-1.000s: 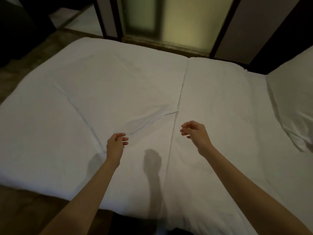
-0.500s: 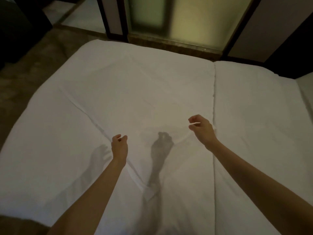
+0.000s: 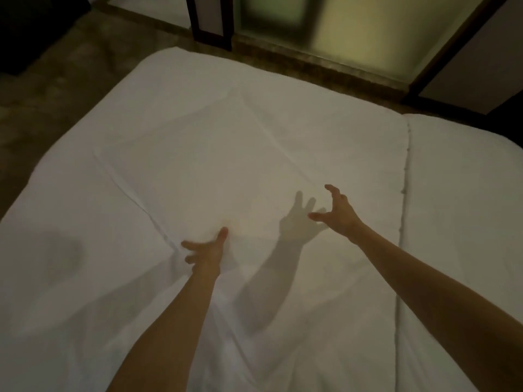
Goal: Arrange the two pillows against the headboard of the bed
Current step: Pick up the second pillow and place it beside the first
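A white bed (image 3: 254,154) fills most of the head view, covered by a duvet with diagonal creases. My left hand (image 3: 208,250) rests low on the duvet with fingers spread, holding nothing. My right hand (image 3: 338,212) hovers just above the cover, fingers apart and curled, also holding nothing. A seam (image 3: 404,193) runs down the right side, with a second white section (image 3: 464,222) beyond it. No pillow and no headboard are in view.
Dark floor (image 3: 56,89) lies past the bed's left and far edges. A frosted glass panel (image 3: 353,32) with dark frames stands beyond the far edge. Shadows of my arms fall on the duvet.
Both hands were pinching the duvet and have let go, fingers now spread. The view has swung left, so the pillow seen at the right a second ago is out of frame.
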Tool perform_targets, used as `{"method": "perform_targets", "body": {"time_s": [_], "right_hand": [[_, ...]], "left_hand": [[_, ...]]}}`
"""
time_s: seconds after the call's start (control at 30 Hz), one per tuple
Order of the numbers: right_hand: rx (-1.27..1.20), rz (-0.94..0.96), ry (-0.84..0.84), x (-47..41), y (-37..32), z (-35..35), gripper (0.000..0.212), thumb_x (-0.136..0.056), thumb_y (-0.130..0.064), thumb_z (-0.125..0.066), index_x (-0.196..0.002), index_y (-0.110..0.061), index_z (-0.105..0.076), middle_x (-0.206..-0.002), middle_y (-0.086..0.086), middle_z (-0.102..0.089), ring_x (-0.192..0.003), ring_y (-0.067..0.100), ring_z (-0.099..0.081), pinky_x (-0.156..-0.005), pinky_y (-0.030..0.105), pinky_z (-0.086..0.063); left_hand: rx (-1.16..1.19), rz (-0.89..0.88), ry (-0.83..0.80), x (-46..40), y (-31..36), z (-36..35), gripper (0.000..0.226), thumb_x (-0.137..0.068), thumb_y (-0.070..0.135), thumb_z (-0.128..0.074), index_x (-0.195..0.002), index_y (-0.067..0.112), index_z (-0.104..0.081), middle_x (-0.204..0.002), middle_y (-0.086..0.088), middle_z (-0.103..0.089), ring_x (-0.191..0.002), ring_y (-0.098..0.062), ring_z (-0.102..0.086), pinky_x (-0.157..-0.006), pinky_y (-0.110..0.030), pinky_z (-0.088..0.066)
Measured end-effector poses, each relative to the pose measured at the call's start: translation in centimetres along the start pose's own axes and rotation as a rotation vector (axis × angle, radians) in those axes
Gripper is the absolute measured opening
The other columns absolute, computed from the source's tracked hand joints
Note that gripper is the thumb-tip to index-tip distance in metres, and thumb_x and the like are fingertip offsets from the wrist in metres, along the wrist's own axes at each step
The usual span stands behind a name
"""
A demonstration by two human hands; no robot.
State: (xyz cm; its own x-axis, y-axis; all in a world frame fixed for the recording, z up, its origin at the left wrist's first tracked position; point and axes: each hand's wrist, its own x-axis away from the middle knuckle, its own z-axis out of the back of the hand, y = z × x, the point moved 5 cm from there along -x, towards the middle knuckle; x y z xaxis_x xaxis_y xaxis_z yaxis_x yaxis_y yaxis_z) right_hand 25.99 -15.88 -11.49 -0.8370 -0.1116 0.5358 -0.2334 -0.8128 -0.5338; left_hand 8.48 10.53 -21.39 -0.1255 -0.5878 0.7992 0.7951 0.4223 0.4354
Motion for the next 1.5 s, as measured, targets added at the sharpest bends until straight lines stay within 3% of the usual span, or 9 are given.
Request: {"method": "perform_targets", "body": {"time_s": [0.2, 0.37, 0.57, 0.67, 0.77, 1.03, 1.3, 1.4, 1.5], "right_hand": [[0.184, -0.088, -0.034, -8.1, -0.2, -3.3, 0.098, -0.072, -0.049, -0.075, -0.148, -0.031, -0.015, -0.151, 0.010, -0.030, -0.135, 0.036, -0.034, -0.107, 0.058, -0.030], [0.217, -0.127, -0.133, -12.5, -0.4, -4.8, 0.110, -0.064, -0.055, -0.078, -0.146, -0.016, -0.015, -0.146, 0.016, -0.035, -0.134, 0.039, -0.035, -0.110, 0.056, -0.028], [0.184, -0.147, -0.220, -13.0, 0.0, -6.6, 0.083, -0.057, -0.058, -0.081, -0.110, -0.003, -0.050, -0.111, 0.016, -0.058, -0.102, 0.025, -0.056, -0.091, 0.042, -0.044], [0.164, -0.182, -0.120, -11.7, 0.0, -6.5, 0.103, -0.058, -0.060, -0.080, -0.133, -0.001, -0.040, -0.133, 0.019, -0.053, -0.121, 0.038, -0.051, -0.102, 0.049, -0.041], [0.151, -0.101, -0.075, -10.2, -0.8, -6.1, 0.098, -0.059, -0.059, -0.079, -0.132, -0.003, -0.045, -0.133, 0.018, -0.056, -0.120, 0.038, -0.052, -0.098, 0.045, -0.044], [0.004, -0.061, -0.031, -2.7, -1.4, -3.3, 0.077, -0.054, -0.053, -0.085, -0.113, -0.006, -0.065, -0.111, 0.013, -0.068, -0.100, 0.032, -0.063, -0.085, 0.041, -0.052], [-0.206, -0.023, 0.035, 6.9, 1.2, -3.1, 0.035, -0.056, -0.039, -0.088, -0.067, -0.021, -0.060, -0.072, -0.006, -0.063, -0.067, 0.011, -0.059, -0.050, 0.023, -0.041], [-0.257, 0.010, 0.084, 9.8, 2.1, -1.5, 0.037, -0.056, -0.038, -0.088, -0.071, -0.014, -0.064, -0.075, 0.001, -0.068, -0.071, 0.018, -0.064, -0.055, 0.027, -0.047], [-0.312, 0.026, 0.151, 12.7, 3.9, 1.1, 0.035, -0.056, -0.036, -0.088, -0.073, -0.015, -0.066, -0.078, 0.002, -0.070, -0.073, 0.019, -0.066, -0.058, 0.028, -0.050]], "left_hand": [[-0.088, -0.049, 0.149, -4.3, -1.0, -2.7, 0.125, -0.062, 0.061, -0.073, -0.151, 0.021, 0.006, -0.155, -0.031, -0.004, -0.140, -0.053, -0.011, -0.111, -0.064, -0.009], [-0.089, 0.030, 0.247, -6.4, -0.9, -2.2, 0.138, -0.050, 0.055, -0.084, -0.150, 0.021, 0.004, -0.149, -0.028, -0.019, -0.135, -0.046, -0.025, -0.109, -0.056, -0.022], [0.048, -0.087, 0.045, -9.1, -1.3, -0.9, 0.121, -0.054, 0.034, -0.090, -0.143, 0.000, -0.017, -0.143, -0.018, -0.043, -0.129, -0.032, -0.045, -0.107, -0.038, -0.038], [0.067, -0.105, -0.038, -9.2, -1.0, -0.7, 0.099, -0.056, 0.029, -0.090, -0.136, -0.001, -0.041, -0.136, -0.017, -0.053, -0.123, -0.029, -0.053, -0.107, -0.041, -0.040], [0.118, -0.124, -0.087, -8.4, -0.6, -0.3, 0.071, -0.061, 0.021, -0.087, -0.123, 0.003, -0.059, -0.125, -0.014, -0.063, -0.113, -0.026, -0.060, -0.104, -0.041, -0.044], [0.234, -0.128, -0.151, -3.3, -1.7, 2.9, 0.080, -0.061, 0.011, -0.086, -0.132, 0.001, -0.049, -0.126, -0.013, -0.061, -0.108, -0.025, -0.059, -0.097, -0.038, -0.047], [0.249, -0.232, -0.199, 2.0, -2.2, 7.7, 0.071, -0.059, -0.002, -0.082, -0.125, -0.002, -0.056, -0.121, -0.016, -0.063, -0.101, -0.025, -0.060, -0.087, -0.034, -0.048], [0.264, -0.297, -0.254, 5.0, -1.6, 8.3, 0.064, -0.062, -0.004, -0.080, -0.122, -0.002, -0.059, -0.116, -0.012, -0.064, -0.095, -0.021, -0.060, -0.081, -0.029, -0.048], [0.263, -0.361, -0.343, 8.2, -1.4, 7.7, 0.053, -0.064, -0.005, -0.078, -0.115, 0.002, -0.063, -0.108, -0.008, -0.066, -0.082, -0.017, -0.062, -0.059, -0.019, -0.051]]}}
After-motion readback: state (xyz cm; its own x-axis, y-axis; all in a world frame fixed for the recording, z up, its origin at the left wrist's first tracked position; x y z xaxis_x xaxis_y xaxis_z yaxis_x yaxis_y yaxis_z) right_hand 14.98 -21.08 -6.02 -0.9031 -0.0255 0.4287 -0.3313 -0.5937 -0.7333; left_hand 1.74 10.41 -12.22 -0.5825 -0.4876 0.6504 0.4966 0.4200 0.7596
